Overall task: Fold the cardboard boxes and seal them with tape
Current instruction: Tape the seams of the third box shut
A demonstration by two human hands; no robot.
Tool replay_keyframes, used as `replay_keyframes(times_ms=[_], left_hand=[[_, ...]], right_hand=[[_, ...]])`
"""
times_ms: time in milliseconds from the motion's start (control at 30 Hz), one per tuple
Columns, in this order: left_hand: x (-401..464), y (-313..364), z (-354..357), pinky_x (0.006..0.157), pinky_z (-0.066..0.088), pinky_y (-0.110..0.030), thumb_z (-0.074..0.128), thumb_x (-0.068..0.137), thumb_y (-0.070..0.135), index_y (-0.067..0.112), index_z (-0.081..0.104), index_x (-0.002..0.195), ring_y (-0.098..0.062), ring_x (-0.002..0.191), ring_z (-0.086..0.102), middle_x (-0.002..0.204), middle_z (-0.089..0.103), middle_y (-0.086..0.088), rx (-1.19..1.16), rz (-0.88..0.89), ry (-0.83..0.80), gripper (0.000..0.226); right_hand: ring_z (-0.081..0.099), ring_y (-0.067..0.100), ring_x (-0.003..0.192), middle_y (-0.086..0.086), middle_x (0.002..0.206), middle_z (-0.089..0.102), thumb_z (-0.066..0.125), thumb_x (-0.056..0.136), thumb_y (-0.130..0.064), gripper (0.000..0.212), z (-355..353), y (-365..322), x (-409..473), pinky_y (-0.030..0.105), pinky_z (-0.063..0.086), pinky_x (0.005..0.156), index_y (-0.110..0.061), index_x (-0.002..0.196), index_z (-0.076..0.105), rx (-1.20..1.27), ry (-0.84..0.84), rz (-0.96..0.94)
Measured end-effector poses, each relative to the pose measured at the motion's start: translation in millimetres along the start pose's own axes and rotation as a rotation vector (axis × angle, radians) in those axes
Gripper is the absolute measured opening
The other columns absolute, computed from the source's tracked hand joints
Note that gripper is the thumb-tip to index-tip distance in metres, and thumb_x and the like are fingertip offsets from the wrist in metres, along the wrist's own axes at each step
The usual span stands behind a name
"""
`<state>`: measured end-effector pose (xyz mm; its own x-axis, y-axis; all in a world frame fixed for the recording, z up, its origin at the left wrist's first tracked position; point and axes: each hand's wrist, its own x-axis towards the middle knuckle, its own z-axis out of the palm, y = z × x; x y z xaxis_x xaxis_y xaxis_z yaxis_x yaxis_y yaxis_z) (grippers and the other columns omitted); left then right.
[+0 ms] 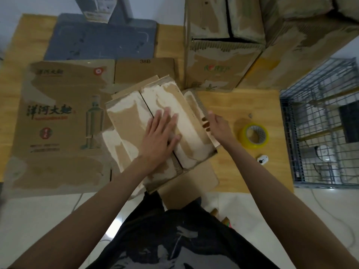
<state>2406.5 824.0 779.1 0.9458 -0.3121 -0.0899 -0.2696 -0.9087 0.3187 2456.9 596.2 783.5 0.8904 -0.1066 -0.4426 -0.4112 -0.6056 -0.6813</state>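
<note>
Presently folding: left hand (pixel 160 133) flat, pressing brown cardboard box (pixel 136 121) flaps shut; right hand (pixel 218 126) grips side flap. Next: yellow tape roll (pixel 254 135), near surface's right edge.

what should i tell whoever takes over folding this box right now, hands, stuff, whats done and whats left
Left hand: flat, fingers straight, pressing the two closed top flaps of the brown cardboard box with torn white patches near the centre seam.
Right hand: gripping the box's upright right-side flap.
Yellow-cored roll of clear tape: on the wooden table, right of the box, untouched.
Flattened printed cardboard box: lying to the left, not yet folded.
Done: two top flaps folded shut.
Left: deal with the side flap, tape the seam, then do the flattened box.
</note>
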Motion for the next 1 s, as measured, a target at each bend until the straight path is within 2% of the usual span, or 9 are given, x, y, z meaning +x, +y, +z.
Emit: replay_keyframes(times_ms=[67, 200, 267, 367, 567, 633, 767, 833, 1000], left_hand=[[2.0, 0.0, 3.2, 0.126, 0.005, -0.048, 0.023, 0.104, 0.056, 0.028, 0.008, 0.161, -0.024, 0.155, -0.011, 0.169, -0.006, -0.001, 0.036, 0.010, 0.003, 0.066], [-0.4, -2.3, 1.3, 0.126, 0.001, -0.044, 0.022, 0.104, 0.054, 0.027, 0.009, 0.161, -0.023, 0.155, -0.009, 0.169, -0.004, 0.000, 0.060, 0.005, 0.023, 0.065], [-1.7, -4.1, -1.3, 0.126, -0.001, -0.041, 0.021, 0.104, 0.053, 0.027, 0.010, 0.161, -0.022, 0.155, -0.009, 0.169, -0.004, 0.002, 0.078, 0.014, 0.022, 0.064], [-1.8, -7.3, -6.8, 0.126, -0.002, -0.038, 0.023, 0.104, 0.052, 0.027, 0.014, 0.161, -0.020, 0.156, -0.006, 0.170, 0.000, 0.003, 0.072, 0.014, 0.011, 0.063], [-1.1, -9.5, -17.2, 0.126, 0.005, -0.040, 0.024, 0.103, 0.052, 0.026, 0.025, 0.158, -0.018, 0.156, 0.003, 0.169, 0.011, 0.003, 0.061, 0.105, -0.026, 0.061], [4.1, -8.1, -21.3, 0.126, 0.008, -0.041, 0.024, 0.100, 0.054, 0.024, 0.033, 0.154, -0.018, 0.155, 0.009, 0.167, 0.018, 0.003, 0.029, 0.109, -0.061, 0.062], [21.5, 8.7, -47.5, 0.121, 0.026, -0.044, 0.035, 0.100, 0.050, 0.022, 0.046, 0.147, -0.018, 0.141, 0.040, 0.159, 0.036, 0.003, -0.212, 0.087, -0.032, 0.056], [29.7, 22.7, -70.0, 0.113, 0.036, -0.033, 0.046, 0.104, 0.039, 0.021, 0.049, 0.146, -0.016, 0.126, 0.053, 0.151, 0.045, 0.004, -0.415, 0.094, 0.048, 0.045], [38.1, 42.6, -117.1, 0.106, 0.037, -0.016, 0.049, 0.106, 0.026, 0.016, 0.052, 0.146, -0.004, 0.128, 0.050, 0.140, 0.055, 0.007, -0.578, 0.208, 0.172, 0.042]], right_hand=[[0.062, 0.038, 0.108, 0.021, 0.121, 0.066, 0.043, 0.104, -0.019, 0.031, -20.1, 40.0, 10.2, 0.038, 0.048, 0.081, -0.006, 0.126, 0.060, -0.177, 0.112, 0.077], [0.023, 0.039, 0.147, 0.019, 0.156, 0.031, 0.054, 0.096, -0.007, 0.061, -45.5, 115.1, 16.8, 0.055, 0.029, 0.114, -0.007, 0.152, 0.030, -0.475, 0.140, 0.421], [0.021, 0.034, 0.148, 0.015, 0.151, 0.041, 0.053, 0.096, -0.002, 0.054, -48.6, 144.1, 18.4, 0.053, 0.026, 0.116, -0.007, 0.148, 0.039, -0.614, 0.112, 0.427], [0.035, 0.033, 0.138, 0.015, 0.118, 0.064, 0.050, 0.092, 0.007, 0.036, -50.0, 167.2, 25.9, 0.051, 0.025, 0.115, -0.010, 0.118, 0.066, -0.681, 0.182, 0.321], [0.054, 0.039, 0.118, 0.018, 0.120, 0.065, 0.056, 0.091, 0.001, 0.042, -47.1, 115.9, 16.2, 0.047, 0.026, 0.111, -0.008, 0.132, 0.056, -0.294, 0.368, 0.121], [0.059, 0.040, 0.104, 0.020, 0.109, 0.065, 0.062, 0.091, -0.003, 0.033, -50.7, 85.0, 3.2, 0.042, 0.038, 0.092, -0.001, 0.124, 0.057, -0.141, 0.381, -0.032], [0.052, 0.023, 0.082, 0.005, 0.094, 0.059, 0.069, 0.091, -0.009, 0.027, -58.7, 26.9, -37.4, 0.028, 0.028, 0.060, 0.001, 0.115, 0.060, 0.001, 0.332, -0.329], [0.055, 0.024, 0.083, 0.005, 0.094, 0.063, 0.068, 0.091, -0.012, 0.024, -57.3, 3.6, -58.9, 0.025, 0.039, 0.065, -0.004, 0.111, 0.061, 0.051, 0.255, -0.424], [0.056, 0.028, 0.086, 0.007, 0.093, 0.063, 0.064, 0.085, -0.025, 0.026, -40.8, -36.5, -98.7, 0.042, 0.045, 0.077, -0.008, 0.105, 0.060, 0.146, 0.130, -0.539]])
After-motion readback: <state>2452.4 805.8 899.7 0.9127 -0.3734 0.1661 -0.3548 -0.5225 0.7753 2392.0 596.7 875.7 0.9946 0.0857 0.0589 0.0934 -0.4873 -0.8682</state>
